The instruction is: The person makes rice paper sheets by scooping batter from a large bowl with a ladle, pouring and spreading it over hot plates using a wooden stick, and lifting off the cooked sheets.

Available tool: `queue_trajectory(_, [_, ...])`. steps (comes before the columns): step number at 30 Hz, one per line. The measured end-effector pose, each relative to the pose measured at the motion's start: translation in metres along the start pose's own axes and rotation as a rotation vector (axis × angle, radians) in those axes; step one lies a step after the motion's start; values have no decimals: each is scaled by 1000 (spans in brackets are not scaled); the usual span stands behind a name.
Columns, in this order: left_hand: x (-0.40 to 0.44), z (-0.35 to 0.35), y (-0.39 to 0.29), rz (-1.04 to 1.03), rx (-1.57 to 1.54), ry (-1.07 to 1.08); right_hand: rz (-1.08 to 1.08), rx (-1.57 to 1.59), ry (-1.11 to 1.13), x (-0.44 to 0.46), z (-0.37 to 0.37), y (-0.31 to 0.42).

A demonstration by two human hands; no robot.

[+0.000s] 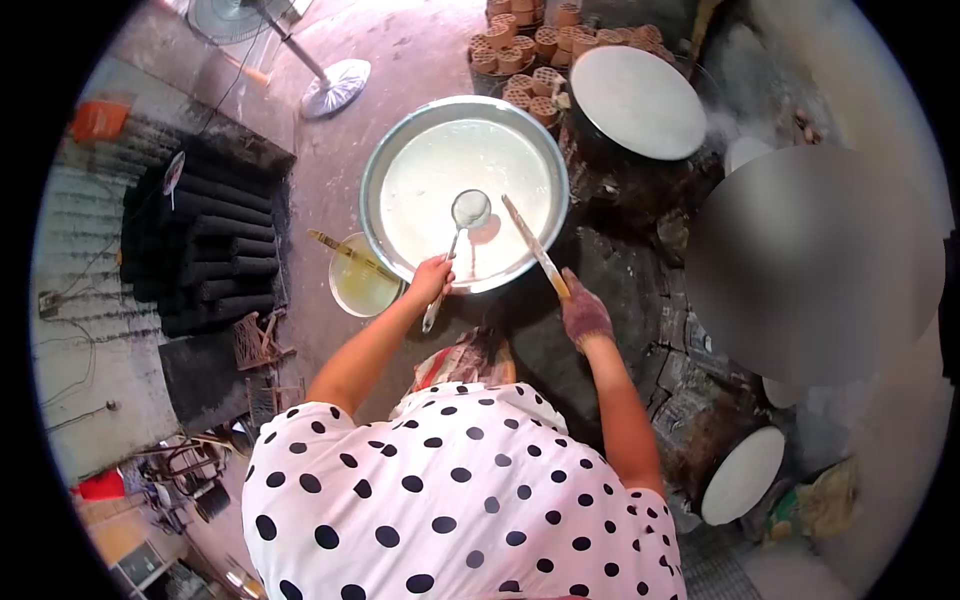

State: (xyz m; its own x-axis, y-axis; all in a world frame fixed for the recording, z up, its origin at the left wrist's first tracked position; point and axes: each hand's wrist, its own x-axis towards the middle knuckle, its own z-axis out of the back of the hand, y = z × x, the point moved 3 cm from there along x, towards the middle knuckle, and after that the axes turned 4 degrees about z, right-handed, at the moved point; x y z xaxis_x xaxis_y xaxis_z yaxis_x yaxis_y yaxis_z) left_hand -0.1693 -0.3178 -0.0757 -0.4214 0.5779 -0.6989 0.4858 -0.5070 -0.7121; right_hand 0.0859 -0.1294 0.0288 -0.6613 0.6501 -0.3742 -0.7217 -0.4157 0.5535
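Note:
My left hand [432, 278] is closed round the handle of a metal ladle [471, 209]. The ladle's bowl is over the white liquid [420, 190] in a wide metal basin [368, 170]; whether it touches the surface I cannot tell. On my right hand [586, 312] is a purplish glove, and the fingers grip a long flat wooden stick [536, 246]. The stick slants up and left across the basin's near right rim, its tip above the liquid. Left of the basin stands a smaller bucket [345, 298] of yellowish liquid with a bamboo strip [350, 253] across it.
Round white-topped steamers [637, 102] stand on stoves at the right, with steam near the back one. Another white round cloth [743, 476] is at lower right. Perforated clay-coloured briquettes [500, 50] are piled behind. Black cylinders [215, 235] are stacked left, near a fan base [335, 88].

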Motion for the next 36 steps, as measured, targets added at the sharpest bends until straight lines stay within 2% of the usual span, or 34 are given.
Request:
queue_trajectory(2, [55, 9, -1, -29, 99, -17, -51, -113, 38, 44, 1, 12])
queue_trajectory(3, [62, 4, -22, -18, 46, -16, -82, -143, 38, 62, 3, 21])
queue_trajectory(4, [90, 9, -27, -44, 156, -8, -88, -162, 59, 82, -2, 22])
queue_trajectory(6, [131, 9, -36, -39, 362, 1, -276, -215, 177, 104, -13, 3])
queue_trajectory(7, [138, 4, -40, -29, 348, 3, -280, -229, 188, 101, -11, 3])
queue_trajectory(9, [143, -2, -59, -56, 581, -39, 52, 6, 142, 84, -4, 13])
queue_trajectory(10, [148, -5, -58, -41, 633, -42, 42, 87, 29, 83, -6, 5])
queue_trajectory(11, [149, -8, -56, -32, 624, -36, 36, 79, 38, 86, -10, -2])
queue_trajectory(13, [153, -12, -58, -98, 811, -32, -137, -153, 158, 92, -21, -18])
queue_trajectory(14, [155, -13, -61, -97, 814, -33, 8, 16, 137, 92, -29, -24])
queue_trajectory(15, [155, -16, -58, -79, 794, -4, 2, 23, 146, 93, -40, -35])
queue_trajectory(17, [158, -34, -30, -48, 768, 31, -31, 211, -61, 87, -47, -46])
queue_trajectory(18, [172, -43, -3, 4, 506, 48, 168, -54, -191, 88, -73, -68])
queue_trajectory(19, [180, -51, 10, 46, 245, 61, 179, -47, -192, 87, -99, -89])
queue_trajectory(20, [163, -66, -3, 129, 2, 120, 91, 166, -60, 87, -124, -108])
queue_trajectory(21, [132, -82, -23, 211, -241, 180, 50, 295, 11, 82, -117, -99])
queue_trajectory(23, [86, -96, -69, 185, -342, 168, -62, 543, 138, 74, -104, -81])
queue_trajectory(26, [37, -100, -157, -61, -435, 93, 100, 625, -20, 61, -17, 3])
queue_trajectory(28, [-17, -103, -242, -276, -428, 95, -152, 969, 74, 43, 67, 92])
queue_trajectory(29, [-42, -103, -280, -372, -385, 77, -100, 974, 59, 45, 87, 108])
queue_trajectory(31, [-86, -99, -343, -534, -325, 136, 153, 999, -80, 49, 130, 135])
queue_trajectory(32, [-111, -98, -372, -613, -279, 109, 159, 1049, -90, 44, 153, 150])
queue_trajectory(33, [-135, -96, -393, -655, -257, 138, 224, 1094, -77, 38, 176, 163])
queue_trajectory(35, [-171, -87, -422, -689, -132, 75, 468, 943, -232, 41, 205, 171])
queue_trajectory(36, [-172, -75, -426, -730, -83, 59, 374, 1043, -166, 30, 217, 172])
